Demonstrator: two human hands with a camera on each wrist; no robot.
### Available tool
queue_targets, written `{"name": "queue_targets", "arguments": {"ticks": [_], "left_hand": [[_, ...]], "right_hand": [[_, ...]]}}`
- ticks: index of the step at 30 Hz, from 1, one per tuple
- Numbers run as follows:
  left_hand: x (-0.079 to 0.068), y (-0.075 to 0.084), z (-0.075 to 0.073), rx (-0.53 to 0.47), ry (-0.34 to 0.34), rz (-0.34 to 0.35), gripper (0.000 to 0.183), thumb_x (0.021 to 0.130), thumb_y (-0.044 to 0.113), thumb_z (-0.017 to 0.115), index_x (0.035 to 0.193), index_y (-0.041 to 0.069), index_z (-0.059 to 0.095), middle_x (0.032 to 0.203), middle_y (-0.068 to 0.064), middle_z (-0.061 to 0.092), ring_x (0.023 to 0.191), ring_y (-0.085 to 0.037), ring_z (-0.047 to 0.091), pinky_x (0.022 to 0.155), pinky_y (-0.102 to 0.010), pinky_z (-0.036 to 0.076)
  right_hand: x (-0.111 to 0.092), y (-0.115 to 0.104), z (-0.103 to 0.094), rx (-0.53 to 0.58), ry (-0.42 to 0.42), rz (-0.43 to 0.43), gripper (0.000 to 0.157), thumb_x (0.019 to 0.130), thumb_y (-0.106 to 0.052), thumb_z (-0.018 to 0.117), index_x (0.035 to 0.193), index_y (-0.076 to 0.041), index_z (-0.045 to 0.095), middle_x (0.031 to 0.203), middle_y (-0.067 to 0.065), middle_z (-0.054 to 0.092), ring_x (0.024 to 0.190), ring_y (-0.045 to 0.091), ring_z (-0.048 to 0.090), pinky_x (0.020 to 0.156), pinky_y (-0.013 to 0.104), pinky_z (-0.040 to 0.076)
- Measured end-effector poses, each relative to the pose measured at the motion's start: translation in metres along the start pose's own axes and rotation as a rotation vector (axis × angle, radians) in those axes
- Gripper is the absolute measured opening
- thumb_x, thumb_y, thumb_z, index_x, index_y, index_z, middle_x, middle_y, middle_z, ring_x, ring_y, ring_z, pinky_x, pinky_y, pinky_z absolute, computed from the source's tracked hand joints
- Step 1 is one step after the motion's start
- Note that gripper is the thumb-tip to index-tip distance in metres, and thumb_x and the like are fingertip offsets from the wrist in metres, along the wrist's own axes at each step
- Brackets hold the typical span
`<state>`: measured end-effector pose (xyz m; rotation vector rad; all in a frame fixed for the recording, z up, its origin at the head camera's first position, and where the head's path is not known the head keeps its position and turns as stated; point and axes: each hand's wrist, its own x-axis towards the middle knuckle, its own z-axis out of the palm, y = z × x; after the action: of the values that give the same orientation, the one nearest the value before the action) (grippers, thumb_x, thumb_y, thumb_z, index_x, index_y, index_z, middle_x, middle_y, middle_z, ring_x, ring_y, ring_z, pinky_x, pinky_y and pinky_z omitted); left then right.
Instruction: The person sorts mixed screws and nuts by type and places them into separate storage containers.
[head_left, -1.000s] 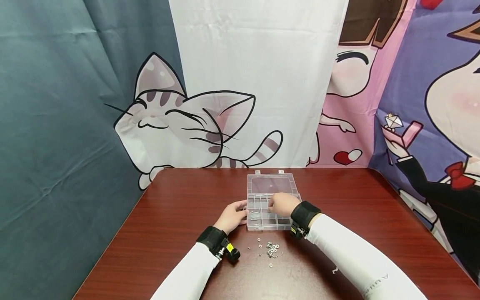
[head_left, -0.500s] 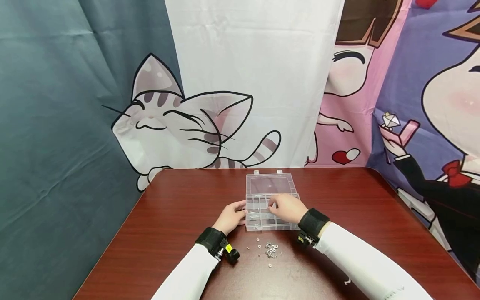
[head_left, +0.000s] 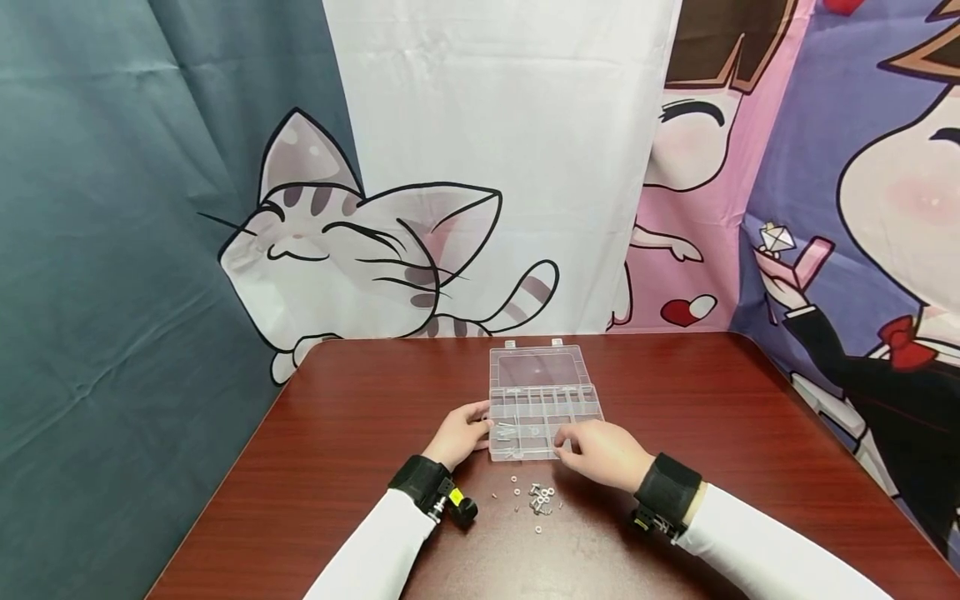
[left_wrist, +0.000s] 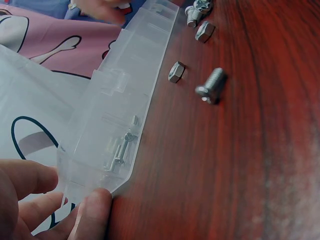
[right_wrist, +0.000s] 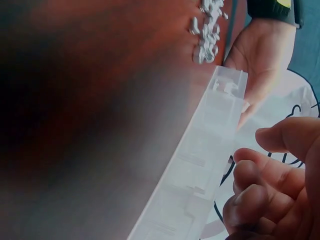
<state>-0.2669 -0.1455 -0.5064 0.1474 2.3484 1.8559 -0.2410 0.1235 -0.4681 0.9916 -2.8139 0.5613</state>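
A clear plastic compartment box (head_left: 540,367) lies on the table with its lid laid back. My left hand (head_left: 459,435) rests against the left end, its fingertips touching the box corner in the left wrist view. Several bolts (left_wrist: 124,147) lie inside the left front compartment. My right hand (head_left: 603,454) is over the box's front right corner. In the right wrist view its fingers (right_wrist: 250,200) are loosely bent, the thumb stands apart, and I see nothing between them. In front of the box lies a small pile of bolts and nuts (head_left: 540,498).
Around the pile are loose pieces, among them a bolt (left_wrist: 212,86) and a hex nut (left_wrist: 176,72). The reddish-brown table (head_left: 360,417) reaches back to a printed cloth backdrop (head_left: 450,100). Each wrist wears a black strap (head_left: 667,487) with a camera.
My right hand has moved from over the box's middle compartments toward the near right corner, and its thumb and fingers have parted. My left hand stays at the box's left end.
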Motion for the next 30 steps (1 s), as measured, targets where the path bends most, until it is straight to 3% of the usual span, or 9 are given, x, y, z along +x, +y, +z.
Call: {"name": "queue_targets", "arguments": {"ticks": [6, 11, 19, 30], "left_hand": [[0.002, -0.001, -0.001, -0.001, 0.01, -0.014, 0.046, 0.101, 0.005, 0.054, 0.145, -0.003, 0.046, 0.139, -0.025, 0.053, 0.116, -0.031, 0.061, 0.083, -0.037, 0.059], [0.001, 0.0, -0.001, -0.005, 0.015, -0.017, 0.046, 0.101, 0.005, 0.054, 0.145, -0.003, 0.046, 0.139, -0.025, 0.052, 0.117, -0.032, 0.06, 0.083, -0.037, 0.059], [0.002, 0.0, -0.001, -0.013, 0.01, -0.02, 0.046, 0.101, 0.006, 0.053, 0.146, -0.003, 0.045, 0.141, -0.025, 0.051, 0.117, -0.032, 0.06, 0.084, -0.037, 0.059], [0.001, 0.0, -0.001, 0.003, 0.006, -0.024, 0.046, 0.101, 0.006, 0.053, 0.146, -0.003, 0.045, 0.141, -0.025, 0.051, 0.118, -0.033, 0.06, 0.084, -0.037, 0.059]], "right_hand": [[-0.009, -0.004, 0.002, -0.002, -0.032, -0.043, 0.006, 0.09, -0.026, 0.066, 0.089, -0.022, 0.07, 0.065, -0.019, 0.049, 0.059, 0.001, 0.045, 0.052, 0.022, 0.04], [-0.01, -0.011, 0.003, -0.013, -0.081, -0.116, 0.007, 0.091, -0.026, 0.07, 0.085, -0.025, 0.072, 0.071, -0.021, 0.058, 0.063, -0.002, 0.051, 0.056, 0.023, 0.045], [-0.01, -0.021, 0.006, -0.091, -0.137, -0.214, 0.009, 0.082, -0.025, 0.078, 0.075, -0.026, 0.073, 0.071, -0.02, 0.061, 0.061, -0.004, 0.052, 0.052, 0.021, 0.045], [-0.011, -0.028, 0.01, -0.197, -0.078, -0.283, 0.032, 0.077, -0.018, 0.079, 0.063, -0.024, 0.052, 0.059, -0.017, 0.042, 0.052, 0.001, 0.037, 0.042, 0.022, 0.03]]}}
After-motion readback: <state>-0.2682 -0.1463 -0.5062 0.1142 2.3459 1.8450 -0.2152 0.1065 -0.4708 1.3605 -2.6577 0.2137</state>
